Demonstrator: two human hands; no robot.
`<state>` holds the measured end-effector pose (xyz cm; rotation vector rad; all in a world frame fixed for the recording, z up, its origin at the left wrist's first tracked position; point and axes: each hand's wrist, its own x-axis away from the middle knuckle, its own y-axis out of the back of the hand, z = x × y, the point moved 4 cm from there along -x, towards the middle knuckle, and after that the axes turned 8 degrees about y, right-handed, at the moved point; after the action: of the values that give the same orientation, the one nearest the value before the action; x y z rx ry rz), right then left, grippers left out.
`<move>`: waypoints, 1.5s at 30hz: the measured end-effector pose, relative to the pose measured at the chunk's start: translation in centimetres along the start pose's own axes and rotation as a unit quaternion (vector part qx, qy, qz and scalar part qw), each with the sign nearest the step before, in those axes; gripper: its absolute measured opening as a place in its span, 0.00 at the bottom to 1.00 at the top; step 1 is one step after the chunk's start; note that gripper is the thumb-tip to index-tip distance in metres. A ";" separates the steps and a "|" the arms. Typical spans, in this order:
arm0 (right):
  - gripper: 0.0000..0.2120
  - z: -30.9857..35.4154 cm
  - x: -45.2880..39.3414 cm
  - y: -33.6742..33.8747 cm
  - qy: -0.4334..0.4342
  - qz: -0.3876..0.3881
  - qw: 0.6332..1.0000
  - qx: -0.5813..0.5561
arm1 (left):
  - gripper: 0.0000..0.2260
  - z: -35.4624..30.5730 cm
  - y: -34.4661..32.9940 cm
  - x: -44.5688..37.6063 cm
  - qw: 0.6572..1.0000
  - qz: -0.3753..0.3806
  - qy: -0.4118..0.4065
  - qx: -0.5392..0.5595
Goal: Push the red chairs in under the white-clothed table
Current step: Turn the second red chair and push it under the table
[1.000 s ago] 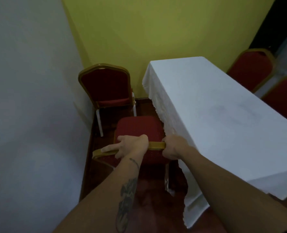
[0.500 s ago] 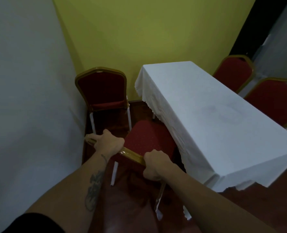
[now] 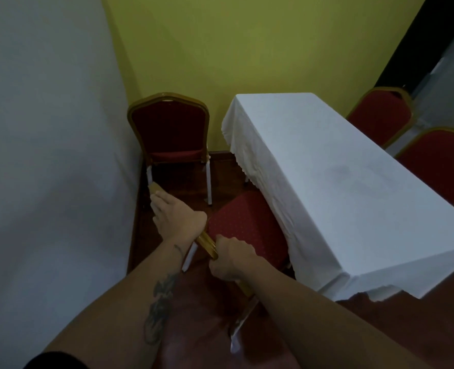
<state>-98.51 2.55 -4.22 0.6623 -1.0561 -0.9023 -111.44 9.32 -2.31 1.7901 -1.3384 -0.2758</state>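
Both hands, left [image 3: 176, 218] and right [image 3: 232, 258], clamp the chair [image 3: 247, 225] backrest; its seat has newly slid under the desk [image 3: 340, 187] at 2 o'clock.

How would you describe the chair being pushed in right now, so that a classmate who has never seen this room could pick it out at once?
Start at the white-clothed table against the yellow wall. Along its left long side, the chair being pushed has its red seat partly under the cloth. Unlike the upright chair in the corner, its gold back rail is gripped by the left hand and right hand.
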 end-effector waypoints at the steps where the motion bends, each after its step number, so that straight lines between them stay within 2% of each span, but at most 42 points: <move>1: 0.24 0.1 0.0 -0.1 -0.002 0.008 1.000 -0.018 | 0.51 0.2 0.0 -0.1 1.000 -0.011 -0.003 -0.006; 5: 0.20 0.5 0.5 0.2 0.010 -0.001 1.000 -0.008 | 0.53 0.8 0.1 -1.3 0.999 -0.033 -0.033 -0.003; 13: 0.21 1.3 0.4 0.4 -0.006 -0.005 1.000 -0.007 | 0.48 0.2 0.0 -2.4 0.997 -0.028 -0.065 0.009; 20: 0.22 1.5 -0.5 0.4 -0.039 0.013 0.999 -0.034 | 0.47 -0.5 -0.7 -4.2 0.991 0.029 -0.129 0.023; 23: 0.21 1.4 -1.3 0.9 -0.057 -0.002 0.997 -0.043 | 0.41 -1.4 -1.0 -5.1 0.990 0.037 -0.134 0.019; 27: 0.26 1.9 -2.6 1.4 -0.068 -0.008 0.996 -0.053 | 0.36 -2.3 -1.0 -7.0 0.989 0.061 -0.133 0.009; 33: 0.23 3.9 -4.6 1.5 -0.044 -0.044 0.996 -0.072 | 0.37 -2.1 0.4 -10.6 0.988 0.053 -0.143 0.000; 35: 0.23 4.5 -5.3 1.6 -0.030 -0.050 0.995 -0.083 | 0.39 -2.3 1.0 -12.4 0.989 0.074 -0.130 -0.022; 40: 0.29 4.6 -6.8 1.5 -0.019 -0.034 0.993 -0.111 | 0.40 -1.2 -0.3 -19.3 0.984 0.105 -0.124 -0.078; 45: 0.34 3.5 -7.8 0.6 -0.037 0.005 0.991 -0.132 | 0.45 -3.8 0.8 -14.4 0.978 0.122 -0.125 -0.115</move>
<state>-103.23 9.49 -5.83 0.4050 -0.9829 -1.0434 -115.40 23.58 -3.76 1.4179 -1.6156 -0.5127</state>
